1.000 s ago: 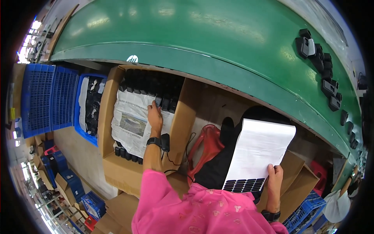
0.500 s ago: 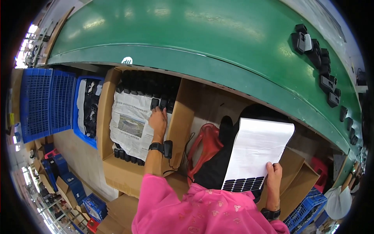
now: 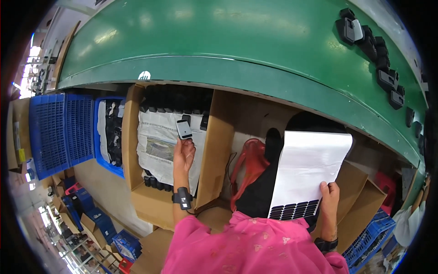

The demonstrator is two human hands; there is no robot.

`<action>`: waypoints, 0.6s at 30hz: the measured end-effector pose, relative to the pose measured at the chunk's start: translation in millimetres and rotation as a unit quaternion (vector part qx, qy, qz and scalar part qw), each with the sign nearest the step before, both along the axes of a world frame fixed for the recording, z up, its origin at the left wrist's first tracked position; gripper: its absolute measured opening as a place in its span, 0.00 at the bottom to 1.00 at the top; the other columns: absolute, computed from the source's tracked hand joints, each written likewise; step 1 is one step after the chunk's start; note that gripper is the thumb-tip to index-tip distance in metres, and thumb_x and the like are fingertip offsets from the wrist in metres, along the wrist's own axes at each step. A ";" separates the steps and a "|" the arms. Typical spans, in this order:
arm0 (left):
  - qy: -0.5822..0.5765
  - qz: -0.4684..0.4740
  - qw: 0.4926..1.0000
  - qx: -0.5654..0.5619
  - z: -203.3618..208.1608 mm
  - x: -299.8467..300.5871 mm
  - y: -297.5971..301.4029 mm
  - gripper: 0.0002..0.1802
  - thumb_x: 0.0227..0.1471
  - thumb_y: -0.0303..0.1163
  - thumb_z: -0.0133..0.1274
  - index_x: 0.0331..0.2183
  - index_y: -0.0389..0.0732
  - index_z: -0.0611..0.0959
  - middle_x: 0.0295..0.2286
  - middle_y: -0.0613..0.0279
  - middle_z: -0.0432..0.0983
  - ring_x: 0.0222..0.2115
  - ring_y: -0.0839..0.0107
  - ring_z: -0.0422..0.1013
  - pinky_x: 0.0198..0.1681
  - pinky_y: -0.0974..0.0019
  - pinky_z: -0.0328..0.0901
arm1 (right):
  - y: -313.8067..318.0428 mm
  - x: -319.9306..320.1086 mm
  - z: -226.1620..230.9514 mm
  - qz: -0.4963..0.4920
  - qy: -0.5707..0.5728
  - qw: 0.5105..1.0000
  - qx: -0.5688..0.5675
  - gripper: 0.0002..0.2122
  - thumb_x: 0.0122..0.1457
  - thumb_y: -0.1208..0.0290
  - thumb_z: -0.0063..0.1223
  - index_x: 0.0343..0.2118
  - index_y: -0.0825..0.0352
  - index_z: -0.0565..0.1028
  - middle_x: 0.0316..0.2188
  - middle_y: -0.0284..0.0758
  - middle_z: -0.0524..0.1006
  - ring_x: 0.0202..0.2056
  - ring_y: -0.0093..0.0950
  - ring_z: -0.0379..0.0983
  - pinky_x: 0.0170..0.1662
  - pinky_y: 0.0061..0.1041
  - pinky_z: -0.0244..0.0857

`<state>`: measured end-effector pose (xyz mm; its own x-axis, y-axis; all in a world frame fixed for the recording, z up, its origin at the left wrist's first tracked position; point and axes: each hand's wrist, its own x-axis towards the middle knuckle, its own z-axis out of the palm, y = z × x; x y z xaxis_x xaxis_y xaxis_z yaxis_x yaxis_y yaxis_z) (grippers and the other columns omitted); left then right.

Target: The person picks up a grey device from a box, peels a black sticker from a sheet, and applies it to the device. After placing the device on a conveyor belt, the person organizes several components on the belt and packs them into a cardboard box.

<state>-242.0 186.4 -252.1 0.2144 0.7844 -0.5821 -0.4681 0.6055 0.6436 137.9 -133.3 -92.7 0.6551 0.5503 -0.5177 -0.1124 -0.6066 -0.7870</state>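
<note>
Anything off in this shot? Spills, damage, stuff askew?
No spill or damage visible. The black parts at the right end of the green table lie in a ragged bunch at mixed angles, unlike the black units in rows in the box. The newspaper there is also creased, edges uneven.

Left arm stretched well forward, forearm bare below a pink sleeve (image 3: 189,235). Left hand (image 3: 184,155) in a pinch, fingers curled; dark band (image 3: 183,198) at the wrist. Right arm bent, nearer the torso; right hand (image 3: 330,197) gripping lightly, thumb on its inner side. Right wrist banded too.
</note>
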 end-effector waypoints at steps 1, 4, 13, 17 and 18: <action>-0.086 -0.004 0.996 -0.002 6.2 0.7 -3.0 0.15 0.58 0.43 0.49 0.31 0.40 0.73 0.25 0.65 0.67 0.23 0.76 0.61 0.24 0.74 0.56 | 1.5 -0.2 -1.8 -0.008 -0.004 1.000 0.027 0.16 0.58 0.67 0.50 0.42 0.76 0.73 0.33 0.33 0.76 0.33 0.18 0.68 0.37 0.19 0.62; -0.210 -0.034 0.977 -0.003 7.7 3.6 -5.1 0.14 0.59 0.42 0.48 0.33 0.40 0.73 0.29 0.65 0.67 0.25 0.77 0.61 0.26 0.75 0.56 | -1.5 2.6 -5.8 -0.004 -0.001 1.000 0.025 0.16 0.58 0.67 0.51 0.42 0.76 0.73 0.33 0.32 0.76 0.32 0.18 0.68 0.37 0.19 0.62; 0.677 -0.184 0.635 0.324 -44.0 18.9 26.6 0.14 0.52 0.34 0.53 0.28 0.30 0.76 0.24 0.40 0.74 0.26 0.40 0.69 0.29 0.51 0.64 | -2.8 -0.7 -10.7 -0.004 -0.012 0.999 0.032 0.16 0.58 0.65 0.52 0.41 0.76 0.73 0.32 0.32 0.75 0.32 0.18 0.67 0.36 0.20 0.62; 0.731 -0.210 0.563 0.323 -62.1 35.7 31.5 0.13 0.50 0.34 0.54 0.26 0.32 0.75 0.24 0.40 0.73 0.28 0.42 0.70 0.31 0.47 0.64 | -0.4 -1.0 -7.0 -0.016 -0.001 0.999 0.034 0.16 0.58 0.65 0.52 0.41 0.75 0.73 0.32 0.32 0.75 0.32 0.18 0.67 0.36 0.20 0.62; 0.730 -0.210 0.563 0.324 -64.0 37.8 32.6 0.13 0.50 0.34 0.54 0.26 0.32 0.75 0.24 0.40 0.73 0.28 0.42 0.70 0.31 0.47 0.64 | -1.4 -0.2 -6.4 -0.010 0.002 1.000 0.025 0.16 0.58 0.65 0.52 0.41 0.75 0.73 0.32 0.32 0.75 0.33 0.18 0.68 0.37 0.20 0.62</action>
